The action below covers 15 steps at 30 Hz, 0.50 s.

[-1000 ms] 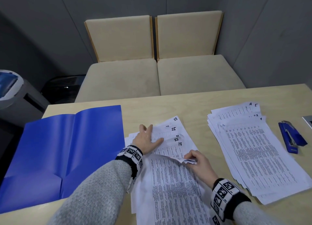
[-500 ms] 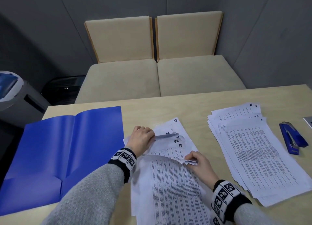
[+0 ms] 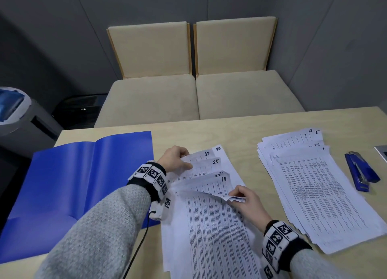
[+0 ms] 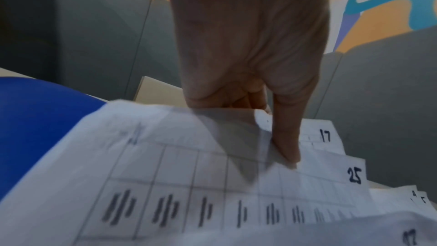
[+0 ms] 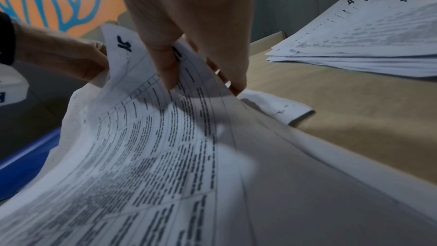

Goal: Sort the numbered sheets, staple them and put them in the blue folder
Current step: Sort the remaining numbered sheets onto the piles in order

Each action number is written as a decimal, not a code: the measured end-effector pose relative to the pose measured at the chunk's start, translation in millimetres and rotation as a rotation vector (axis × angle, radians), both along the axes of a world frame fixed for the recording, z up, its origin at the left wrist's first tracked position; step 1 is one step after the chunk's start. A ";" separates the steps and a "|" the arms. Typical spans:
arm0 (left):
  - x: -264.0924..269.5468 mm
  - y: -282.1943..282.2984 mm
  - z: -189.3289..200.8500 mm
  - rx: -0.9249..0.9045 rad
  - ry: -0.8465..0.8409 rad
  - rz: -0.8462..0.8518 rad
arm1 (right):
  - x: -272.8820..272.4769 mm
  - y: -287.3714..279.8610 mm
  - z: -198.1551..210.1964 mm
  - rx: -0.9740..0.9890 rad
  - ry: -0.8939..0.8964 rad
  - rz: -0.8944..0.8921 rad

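Note:
A fanned pile of numbered sheets [image 3: 215, 226] lies in the middle of the table, with 23, 17, 25, 22 and 18 showing at its far corners. My left hand [image 3: 184, 159] pinches the top edge of sheet 25 [image 3: 205, 165], thumb on top [image 4: 286, 147], lifting it off sheet 17 [image 3: 201, 154]. My right hand [image 3: 238, 195] pinches the curled-up corner of the nearer sheets [image 5: 165, 128]. A second pile [image 3: 318, 190], marked 4, 5 and 1, lies to the right. The blue folder [image 3: 83, 184] is spread open on the left. A blue stapler [image 3: 360, 172] sits at the far right.
The wooden table [image 3: 240, 136] has a bare strip along its far edge and between the two piles. Two beige seats [image 3: 199, 94] stand behind it. A grey machine [image 3: 12, 111] is off the left end. A grey object [image 3: 382, 151] shows at the right border.
My left hand went from lying flat on the sheets to curling around their top edge and lifting it, which uncovered sheet 17. The right hand kept its hold on the corner.

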State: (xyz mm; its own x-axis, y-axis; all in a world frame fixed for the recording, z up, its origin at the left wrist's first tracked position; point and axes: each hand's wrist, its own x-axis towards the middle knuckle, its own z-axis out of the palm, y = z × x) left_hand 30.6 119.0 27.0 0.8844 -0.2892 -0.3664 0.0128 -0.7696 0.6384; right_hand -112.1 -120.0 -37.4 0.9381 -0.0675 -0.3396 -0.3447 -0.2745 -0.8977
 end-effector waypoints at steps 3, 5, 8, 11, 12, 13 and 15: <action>-1.6 4.6 8.1 -0.054 0.066 0.000 | -0.6 1.0 1.1 0.015 0.006 0.008; -2.8 9.9 17.1 -0.101 0.094 0.006 | -0.9 1.1 0.9 0.015 0.000 0.016; -1.8 19.3 30.0 0.025 -0.206 0.141 | -1.4 2.0 0.4 0.020 -0.004 0.010; -6.5 26.2 56.0 0.235 -0.674 0.195 | -2.7 2.3 0.7 0.027 -0.008 -0.007; -9.6 28.0 69.6 0.244 -0.788 0.162 | -3.2 2.1 2.5 0.046 -0.014 -0.010; -11.9 30.7 82.9 0.234 -0.884 0.142 | -3.9 1.9 6.1 0.069 -0.011 -0.004; -15.1 38.3 110.2 0.123 -1.022 0.193 | -5.5 -0.7 14.9 0.136 -0.001 0.028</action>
State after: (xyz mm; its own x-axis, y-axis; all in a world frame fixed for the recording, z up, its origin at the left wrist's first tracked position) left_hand 15.5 157.3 137.1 0.8168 -0.1212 0.5640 -0.3588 -0.8723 0.3322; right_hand -117.7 -120.7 -22.4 0.9392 0.0053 -0.3433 -0.3381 -0.1601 -0.9274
